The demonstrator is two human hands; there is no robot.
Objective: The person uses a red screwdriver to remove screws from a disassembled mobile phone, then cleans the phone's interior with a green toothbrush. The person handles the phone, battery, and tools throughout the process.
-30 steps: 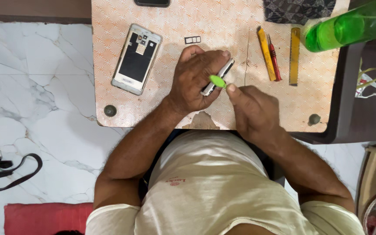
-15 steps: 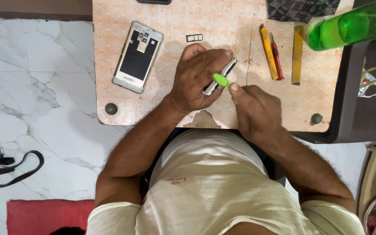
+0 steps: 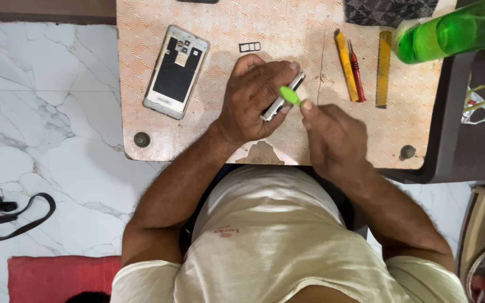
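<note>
Here our left hand has its fingers closed around a slim phone part, held on edge just above the surface. Our right hand pinches a small green pry pick between thumb and forefinger, the tip touching the part's upper edge.

As we judge it, the pick could slip off that thin edge if we press at too steep an angle, and it might skid into the left fingertips or scratch the part. Too much leverage could also bend or crack the piece, since only one hand steadies it in the air.

Further out, an opened phone body lies face down to the left, well apart from the hands, with a small card tray near it. To the right lie a yellow tool, a red screwdriver and a yellow flat bar, side by side. A green bottle lies at the far right corner, with a dark patterned cloth near it. The surface is a small patterned board, chipped at its near edge, over a white marble floor; a black strap and a red mat lie there.
</note>
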